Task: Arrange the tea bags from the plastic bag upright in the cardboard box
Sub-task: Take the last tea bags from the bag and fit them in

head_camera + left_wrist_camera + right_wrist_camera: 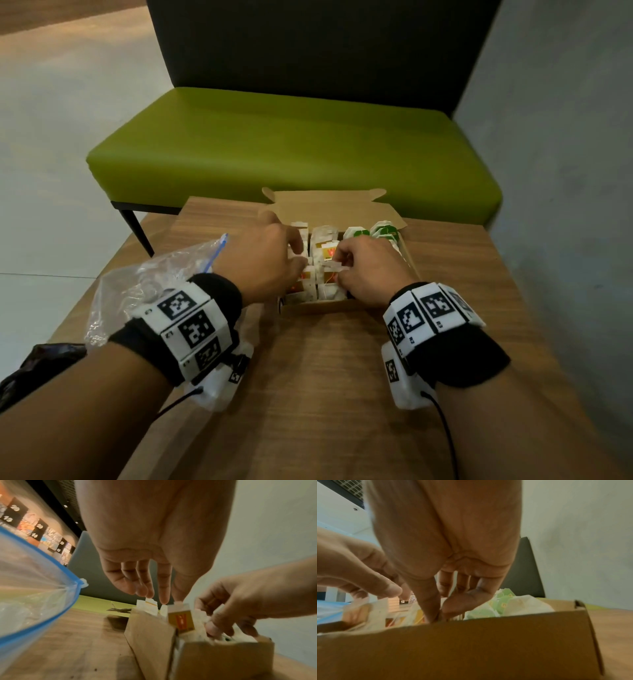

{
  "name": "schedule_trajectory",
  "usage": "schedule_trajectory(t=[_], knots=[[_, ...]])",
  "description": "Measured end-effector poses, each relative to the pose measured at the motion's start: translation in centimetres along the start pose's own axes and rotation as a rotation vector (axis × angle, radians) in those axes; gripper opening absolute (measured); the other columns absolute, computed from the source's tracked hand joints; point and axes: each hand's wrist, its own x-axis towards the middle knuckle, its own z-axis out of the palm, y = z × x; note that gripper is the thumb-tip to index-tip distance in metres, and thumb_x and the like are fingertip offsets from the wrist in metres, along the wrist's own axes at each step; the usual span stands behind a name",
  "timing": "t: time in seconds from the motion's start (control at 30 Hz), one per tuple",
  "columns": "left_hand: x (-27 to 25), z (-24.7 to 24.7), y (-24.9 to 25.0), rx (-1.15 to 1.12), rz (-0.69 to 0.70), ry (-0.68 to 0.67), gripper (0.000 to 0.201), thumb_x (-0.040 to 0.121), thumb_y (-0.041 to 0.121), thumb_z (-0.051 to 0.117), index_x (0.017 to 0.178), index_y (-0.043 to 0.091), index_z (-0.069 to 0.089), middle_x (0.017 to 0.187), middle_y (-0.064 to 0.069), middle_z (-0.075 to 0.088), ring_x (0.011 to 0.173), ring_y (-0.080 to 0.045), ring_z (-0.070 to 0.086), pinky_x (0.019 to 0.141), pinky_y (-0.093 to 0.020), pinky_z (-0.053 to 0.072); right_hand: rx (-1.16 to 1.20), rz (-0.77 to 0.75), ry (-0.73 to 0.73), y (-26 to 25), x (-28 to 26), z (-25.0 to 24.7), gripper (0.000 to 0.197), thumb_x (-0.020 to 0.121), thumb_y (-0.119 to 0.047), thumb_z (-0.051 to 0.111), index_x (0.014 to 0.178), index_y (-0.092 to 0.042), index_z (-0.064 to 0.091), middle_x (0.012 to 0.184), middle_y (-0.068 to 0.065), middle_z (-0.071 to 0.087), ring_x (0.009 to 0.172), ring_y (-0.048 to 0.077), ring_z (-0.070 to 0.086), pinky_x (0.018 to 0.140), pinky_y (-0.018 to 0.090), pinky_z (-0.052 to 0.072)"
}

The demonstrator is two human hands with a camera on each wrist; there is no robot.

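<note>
Behind the wooden table point(325, 377) stood a green bench point(291, 144). At the table's far edge our box point(329, 306) held the tea bags point(323, 236) in upright rows; the plastic bag point(137, 284) lay at the left edge. Our left hand point(263, 260) rested nearly straight fingertips point(163, 599) on the tops — our right hand point(368, 270) pinched one bag down near the front wall. We judged them light, soft and easily crumpled — best taken by the top edge.
</note>
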Motion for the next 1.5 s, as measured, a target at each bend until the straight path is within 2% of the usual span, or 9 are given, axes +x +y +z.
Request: schedule_trajectory(t=[0.3,0.57,0.7,0.83,0.93,1.03,1.17,1.33,1.5], knots=[[-1.5,1.1,0.7,-0.069,0.155,-0.035,0.055,0.080,0.069,0.059,0.118,0.030,0.063,0.116,0.005,0.044,0.102,-0.010,0.045,0.084,-0.030,0.044,0.007,-0.005,-0.012,-0.1,0.2,0.1,0.020,0.083,-0.013,0.077,0.099,-0.021,0.066,0.108,0.005,0.065,0.103,0.024,0.060,0.088,0.041,0.056],[-1.0,-0.5,-0.5,-0.053,0.169,-0.049,0.044,0.086,0.055,0.064,0.120,0.028,0.061,0.123,0.004,0.046,0.106,-0.013,0.050,0.080,-0.026,0.040,0.022,-0.017,0.013,0.4,0.2,0.6,0.024,0.081,-0.008,0.075,0.101,-0.021,0.068,0.109,0.004,0.066,0.104,0.023,0.060,0.083,0.034,0.052],[-0.4,-3.2,-1.3,0.009,0.113,0.048,0.031,0.091,0.054,0.058,0.109,0.028,0.064,0.109,0.009,0.047,0.090,-0.007,0.052,0.063,-0.019,0.034,0.030,-0.031,0.065,-0.4,-0.2,-0.3,0.023,0.081,-0.019,0.071,0.101,-0.028,0.065,0.110,-0.004,0.065,0.103,0.018,0.060,0.085,0.035,0.053],[-0.6,-6.6,-3.4,-0.100,0.000,0.112,0.025,0.093,0.044,0.061,0.096,0.020,0.069,0.096,0.007,0.066,0.079,-0.008,0.058,0.065,-0.026,0.041,0.094,-0.149,0.219,-3.9,-1.4,-0.7,0.006,0.086,-0.030,0.067,0.091,-0.028,0.068,0.101,-0.008,0.067,0.096,0.016,0.061,0.083,0.038,0.054],[-2.1,-8.5,-6.4,-0.117,-0.154,0.216,0.023,0.094,0.034,0.062,0.092,0.013,0.069,0.077,0.001,0.063,0.065,-0.013,0.055,0.058,-0.026,0.040,0.056,-0.300,0.086,-7.7,-2.3,1.0,0.011,0.088,-0.031,0.067,0.079,-0.024,0.069,0.087,-0.006,0.069,0.084,0.017,0.062,0.078,0.039,0.055],[-4.2,-8.9,-9.9,-0.083,-0.344,0.271,0.021,0.093,0.029,0.060,0.096,0.010,0.069,0.091,-0.009,0.067,0.083,-0.028,0.058,0.071,-0.030,0.040,0.037,-0.415,-0.058,-10.6,-2.9,3.4,0.012,0.091,-0.025,0.067,0.083,-0.021,0.075,0.087,-0.005,0.071,0.084,0.014,0.063,0.077,0.035,0.054],[-7.6,-7.1,-12.7,-0.132,-0.551,0.079,0.025,0.097,0.026,0.051,0.113,0.011,0.063,0.119,-0.013,0.062,0.104,-0.030,0.055,0.086,-0.035,0.042,0.043,-0.416,-0.142,-12.3,-2.9,6.6,0.015,0.091,-0.020,0.067,0.100,-0.022,0.078,0.093,-0.003,0.072,0.088,0.015,0.064,0.073,0.028,0.046],[-10.2,-5.6,-14.3,-0.339,-0.596,-0.023,0.008,0.082,0.024,0.058,0.078,0.031,0.058,0.080,0.006,0.064,0.078,-0.017,0.062,0.069,-0.032,0.050,-0.074,-0.405,-0.150,-13.5,-3.0,8.4,0.022,0.088,-0.024,0.062,0.105,-0.032,0.073,0.088,-0.003,0.066,0.095,0.026,0.061,0.079,0.034,0.047],[-10.5,-4.0,-18.4,-0.356,-0.593,-0.176,0.058,0.047,0.050,0.065,0.106,0.046,0.063,0.094,0.011,0.073,0.089,-0.017,0.070,0.081,-0.044,0.059,-0.042,-0.435,-0.211,-14.5,-2.8,9.1,0.032,0.085,-0.018,0.064,0.116,-0.026,0.069,0.103,0.001,0.070,0.094,0.024,0.064,0.078,0.038,0.056]])
